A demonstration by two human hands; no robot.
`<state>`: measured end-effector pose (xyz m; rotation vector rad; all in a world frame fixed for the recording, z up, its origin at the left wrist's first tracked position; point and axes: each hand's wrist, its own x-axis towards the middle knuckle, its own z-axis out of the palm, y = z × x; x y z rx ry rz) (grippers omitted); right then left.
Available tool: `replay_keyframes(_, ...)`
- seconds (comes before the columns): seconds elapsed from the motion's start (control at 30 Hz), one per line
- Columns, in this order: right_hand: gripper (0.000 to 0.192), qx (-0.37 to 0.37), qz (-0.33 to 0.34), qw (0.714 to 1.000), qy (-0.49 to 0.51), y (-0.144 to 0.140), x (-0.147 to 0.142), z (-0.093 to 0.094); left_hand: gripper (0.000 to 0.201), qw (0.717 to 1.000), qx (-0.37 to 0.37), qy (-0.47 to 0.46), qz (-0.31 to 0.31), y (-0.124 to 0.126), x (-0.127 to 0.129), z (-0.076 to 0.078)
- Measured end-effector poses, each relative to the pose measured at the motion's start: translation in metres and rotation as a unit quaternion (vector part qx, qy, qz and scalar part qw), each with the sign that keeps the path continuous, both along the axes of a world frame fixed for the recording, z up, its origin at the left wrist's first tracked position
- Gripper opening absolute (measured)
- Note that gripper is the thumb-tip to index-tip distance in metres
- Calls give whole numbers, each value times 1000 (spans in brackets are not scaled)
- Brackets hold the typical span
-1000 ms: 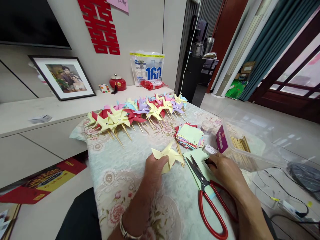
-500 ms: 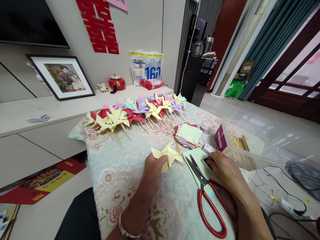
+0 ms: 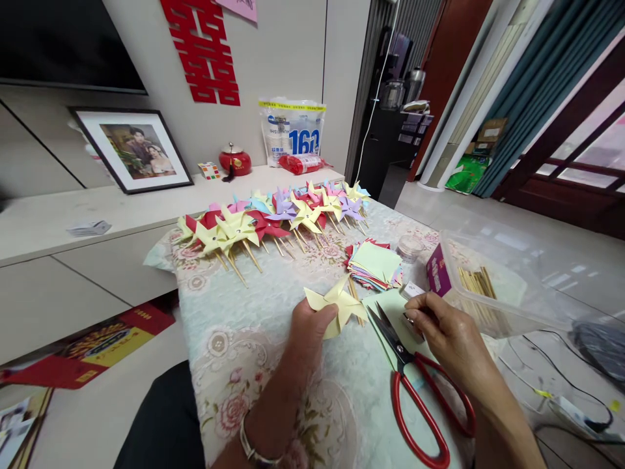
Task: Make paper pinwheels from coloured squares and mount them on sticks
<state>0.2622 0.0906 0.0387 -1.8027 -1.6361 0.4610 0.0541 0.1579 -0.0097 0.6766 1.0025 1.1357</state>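
My left hand (image 3: 315, 332) pinches a pale yellow paper pinwheel (image 3: 342, 305) by one blade, thumb on top, just above the tablecloth. My right hand (image 3: 439, 329) has its thumb and forefinger closed on a small shiny metal piece (image 3: 409, 318), over a small box partly hidden under the hand. Red-handled scissors (image 3: 400, 355) lie open-bladed beside that hand, on light green paper sheets (image 3: 388, 303). Behind the pinwheel, some wooden sticks (image 3: 355, 293) lie on the cloth. A stack of coloured paper squares (image 3: 375, 264) is farther back.
Finished pinwheels on sticks (image 3: 273, 218) line the table's far edge. To the right stands a clear plastic box (image 3: 512, 312) holding wooden sticks. A small round clear container (image 3: 410, 247) is near the paper stack. Cables and a power strip (image 3: 576, 417) lie on the floor.
My right hand has lifted slightly from the small box, and a shiny metal piece now shows at its fingertips. My left hand still holds the pinwheel. The whole view has shifted slightly.
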Motion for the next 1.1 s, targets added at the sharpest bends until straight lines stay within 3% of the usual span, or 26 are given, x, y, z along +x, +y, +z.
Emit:
replay_keyframes(0.23, 15, 107, 124, 984, 69, -5, -40, 11, 21, 1000, 14, 7, -3, -2, 5, 2)
replay_keyframes(0.37, 13, 127, 152, 978, 65, -3, -55, 7, 20, 999, 35, 16, -7, -4, 6, 2)
replay_keyframes(0.67, 16, 191, 105, 976, -7, 7, -61, -11, 17, 994, 80, 70, -35, -10, 8, 7)
replay_keyframes(1.1, 16, 142, 66, 986, 64, 10, -64, -20, 20, 989, 113, 85, -36, -14, 13, 11)
